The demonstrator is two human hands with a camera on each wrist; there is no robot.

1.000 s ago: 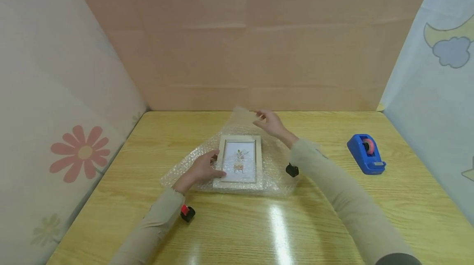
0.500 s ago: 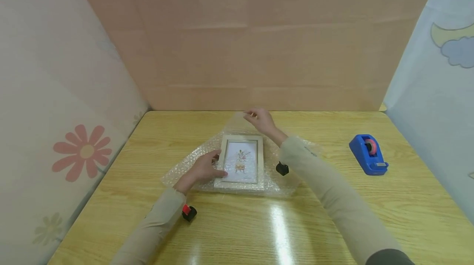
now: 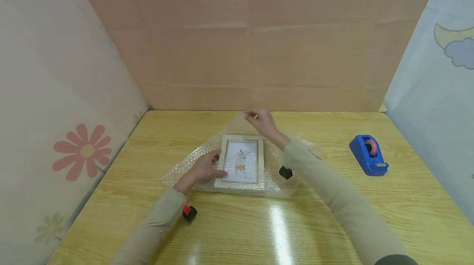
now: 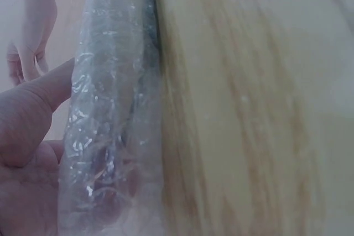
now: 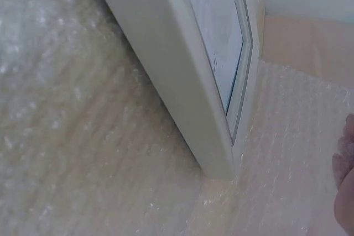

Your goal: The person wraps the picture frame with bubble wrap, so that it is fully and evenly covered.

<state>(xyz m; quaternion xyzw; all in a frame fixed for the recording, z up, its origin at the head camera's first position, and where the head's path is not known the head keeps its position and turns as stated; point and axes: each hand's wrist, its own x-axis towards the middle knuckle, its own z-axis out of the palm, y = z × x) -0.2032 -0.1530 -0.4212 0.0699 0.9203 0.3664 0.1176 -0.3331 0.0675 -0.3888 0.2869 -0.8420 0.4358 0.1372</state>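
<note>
A cream picture frame (image 3: 261, 162) with a drawing of flowers lies face up on a sheet of bubble wrap (image 3: 279, 182), its lower part covered by a fold of the wrap. My left hand (image 3: 203, 168) holds the frame's left side, thumb over the front and fingers along the edge. Past the frame's top, my right hand (image 3: 262, 121) pinches the far corner of the bubble wrap, which is raised. In the right wrist view the frame's side (image 5: 171, 75) stands close by, with part of the right hand (image 5: 345, 175) at the edge.
A blue tape dispenser (image 3: 368, 155) with a pink roll stands at the right of the wooden table (image 3: 326, 224). Small black devices sit at the left wrist (image 3: 189, 213) and right wrist (image 3: 285, 172). A brown back wall (image 3: 244, 51) rises behind the table.
My right hand has moved left to the wrap's far corner and closed its fingertips on it, then stayed nearly still. The left hand keeps its hold on the frame.
</note>
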